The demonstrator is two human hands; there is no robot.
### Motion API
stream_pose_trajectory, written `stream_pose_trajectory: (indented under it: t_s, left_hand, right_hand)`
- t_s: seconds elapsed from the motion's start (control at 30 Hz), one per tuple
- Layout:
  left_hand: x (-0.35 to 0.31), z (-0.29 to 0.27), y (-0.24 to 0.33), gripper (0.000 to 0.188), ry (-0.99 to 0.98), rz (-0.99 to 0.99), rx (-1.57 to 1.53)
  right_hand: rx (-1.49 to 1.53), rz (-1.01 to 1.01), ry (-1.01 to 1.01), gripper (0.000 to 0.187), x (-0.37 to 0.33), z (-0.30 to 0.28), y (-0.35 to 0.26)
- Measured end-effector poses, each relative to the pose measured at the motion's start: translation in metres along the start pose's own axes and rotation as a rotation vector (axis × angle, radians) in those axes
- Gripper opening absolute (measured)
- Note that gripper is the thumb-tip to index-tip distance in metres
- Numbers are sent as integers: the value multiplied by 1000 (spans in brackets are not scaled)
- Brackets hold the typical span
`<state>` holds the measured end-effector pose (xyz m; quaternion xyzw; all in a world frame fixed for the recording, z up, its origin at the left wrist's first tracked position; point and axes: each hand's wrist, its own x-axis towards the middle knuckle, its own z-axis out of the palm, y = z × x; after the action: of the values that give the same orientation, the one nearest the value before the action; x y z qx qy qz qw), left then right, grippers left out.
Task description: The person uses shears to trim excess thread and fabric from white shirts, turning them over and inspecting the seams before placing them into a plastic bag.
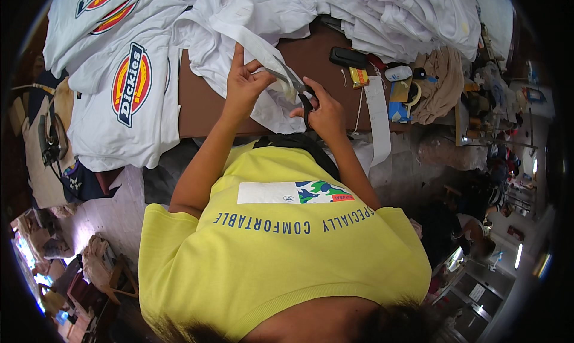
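on the brown counter, left hand pinches a white strip taut; right hand grips scissors, blades parted at it. best keep the strip tight and cut squarely.

White T-shirts with round printed badges lay stacked at left on the brown table; more folded white shirts were piled at top right; a black case, tape roll and beige cloth sat near them.
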<state>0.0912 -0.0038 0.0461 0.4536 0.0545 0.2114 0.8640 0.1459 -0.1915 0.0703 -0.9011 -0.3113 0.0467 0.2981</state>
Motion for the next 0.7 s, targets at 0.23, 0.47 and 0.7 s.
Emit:
stream_pose_trajectory:
  t_s: [0.23, 0.47, 0.7]
  left_hand:
    - [1, 6, 2, 93, 8, -3, 23]
    - [5, 2, -1, 93, 16, 0, -6]
    - [2, 4, -5, 93, 6, -24, -24]
  right_hand:
    - [116, -94, 123, 62, -4, 17, 21]
    - [34, 14, 50, 69, -6, 8, 12]
    - [57, 30, 45, 72, -2, 12, 12]
